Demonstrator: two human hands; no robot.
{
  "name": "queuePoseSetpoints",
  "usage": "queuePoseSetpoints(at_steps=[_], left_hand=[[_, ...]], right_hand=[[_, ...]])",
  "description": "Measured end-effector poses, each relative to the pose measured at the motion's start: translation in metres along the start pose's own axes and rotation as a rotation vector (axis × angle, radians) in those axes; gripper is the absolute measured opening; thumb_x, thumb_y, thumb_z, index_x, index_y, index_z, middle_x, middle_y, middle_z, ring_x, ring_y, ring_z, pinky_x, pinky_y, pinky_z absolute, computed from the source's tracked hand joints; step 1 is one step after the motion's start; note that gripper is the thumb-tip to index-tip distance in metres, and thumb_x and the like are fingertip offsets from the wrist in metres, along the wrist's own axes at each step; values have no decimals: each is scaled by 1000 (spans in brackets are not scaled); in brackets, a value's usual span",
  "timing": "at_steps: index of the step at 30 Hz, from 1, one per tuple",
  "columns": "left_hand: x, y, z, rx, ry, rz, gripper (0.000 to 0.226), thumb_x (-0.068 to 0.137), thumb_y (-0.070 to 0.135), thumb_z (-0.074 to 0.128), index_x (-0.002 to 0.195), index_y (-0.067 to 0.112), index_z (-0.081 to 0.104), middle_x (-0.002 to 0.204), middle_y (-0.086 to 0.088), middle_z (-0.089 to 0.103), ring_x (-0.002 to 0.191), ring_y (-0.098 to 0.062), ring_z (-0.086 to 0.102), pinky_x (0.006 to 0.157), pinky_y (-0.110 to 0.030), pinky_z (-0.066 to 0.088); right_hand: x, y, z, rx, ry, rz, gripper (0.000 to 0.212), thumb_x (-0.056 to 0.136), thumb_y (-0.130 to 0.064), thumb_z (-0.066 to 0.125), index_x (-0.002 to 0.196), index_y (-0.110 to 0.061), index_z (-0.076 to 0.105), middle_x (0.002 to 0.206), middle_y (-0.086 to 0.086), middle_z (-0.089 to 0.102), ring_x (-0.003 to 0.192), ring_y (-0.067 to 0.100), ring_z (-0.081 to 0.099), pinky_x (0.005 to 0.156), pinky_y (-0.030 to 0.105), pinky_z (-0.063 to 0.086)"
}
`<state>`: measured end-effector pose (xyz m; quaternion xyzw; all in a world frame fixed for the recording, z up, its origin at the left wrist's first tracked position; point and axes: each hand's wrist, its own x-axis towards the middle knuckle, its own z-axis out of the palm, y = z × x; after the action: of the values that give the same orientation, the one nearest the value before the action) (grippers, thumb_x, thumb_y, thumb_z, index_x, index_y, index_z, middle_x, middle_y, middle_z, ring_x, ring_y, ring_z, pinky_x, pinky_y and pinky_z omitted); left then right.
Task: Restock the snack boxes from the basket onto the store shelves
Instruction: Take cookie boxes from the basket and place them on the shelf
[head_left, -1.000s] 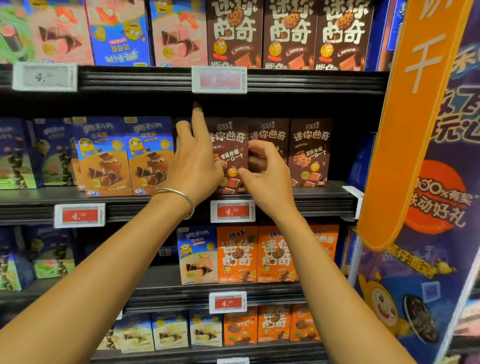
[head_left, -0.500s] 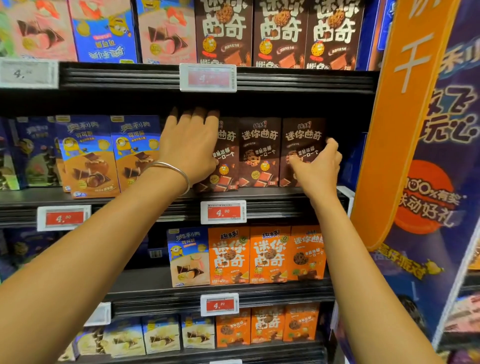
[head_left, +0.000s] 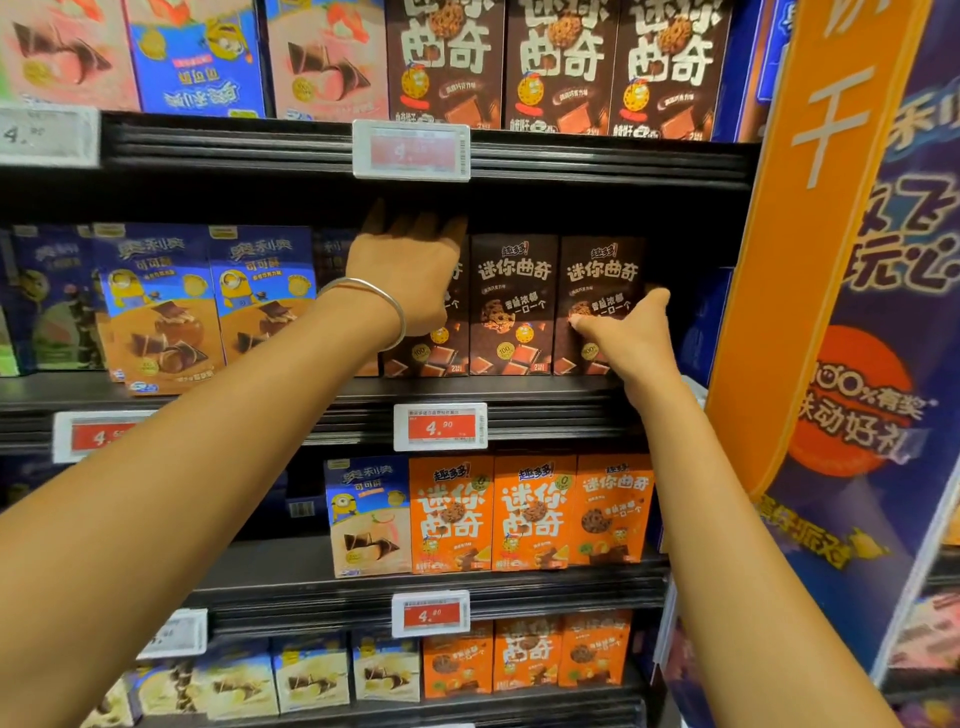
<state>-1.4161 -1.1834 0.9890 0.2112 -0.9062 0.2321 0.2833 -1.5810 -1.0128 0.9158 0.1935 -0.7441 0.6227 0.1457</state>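
Three brown cookie boxes stand side by side on the middle shelf (head_left: 545, 387). My left hand (head_left: 405, 275), with a silver bangle on the wrist, lies flat against the leftmost brown box (head_left: 441, 348), its fingers reaching up past the box's top into the dark shelf gap. The middle brown box (head_left: 511, 306) is untouched. My right hand (head_left: 631, 332) holds the rightmost brown box (head_left: 602, 275), thumb on its front face and fingers wrapped round its right side, out of sight. The basket is not in view.
Blue cartoon snack boxes (head_left: 208, 306) stand left of the brown ones. Orange cookie boxes (head_left: 530, 514) fill the shelf below, behind a price tag (head_left: 440, 426). An orange hanging banner (head_left: 810, 208) borders the shelves on the right. More brown boxes (head_left: 561, 62) line the top shelf.
My right hand moved from the middle brown box to the rightmost box's right edge. My left hand flattened over the leftmost brown box and slid up. The view has drawn closer.
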Motion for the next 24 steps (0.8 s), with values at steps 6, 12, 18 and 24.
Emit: queuePoseSetpoints(at_steps=[6, 12, 18, 24], left_hand=[[16, -7, 10, -88, -63, 35, 58, 85, 34, 81, 132, 20, 50, 124, -11, 63, 117, -37, 60, 85, -41, 40], [30, -13, 14, -165, -138, 23, 76, 68, 85, 74, 107, 24, 53, 105, -7, 63, 112, -38, 62, 88, -44, 48], [37, -17, 21, -232, -155, 18, 76, 75, 77, 76, 123, 25, 50, 133, -13, 64, 120, -40, 61, 85, -40, 46], [43, -22, 24, -301, -289, 32, 102, 82, 79, 67, 154, 13, 38, 136, -16, 62, 119, -39, 59, 89, -40, 43]], right_hand=[[10, 7, -1, 106, -126, 62, 97, 75, -40, 85, 147, -15, 26, 145, 6, 46, 123, 21, 50, 81, 25, 43], [21, 6, -5, 112, -198, 76, 116, 57, -67, 84, 149, -16, 34, 150, 3, 47, 133, 24, 48, 95, 35, 41], [25, 15, -2, 108, -187, 58, 76, 65, -47, 89, 122, -24, 45, 115, -6, 59, 108, 16, 59, 71, 24, 46], [28, 14, 3, 143, -228, 67, 70, 66, -42, 90, 119, -22, 48, 114, -3, 63, 103, 14, 62, 72, 25, 50]])
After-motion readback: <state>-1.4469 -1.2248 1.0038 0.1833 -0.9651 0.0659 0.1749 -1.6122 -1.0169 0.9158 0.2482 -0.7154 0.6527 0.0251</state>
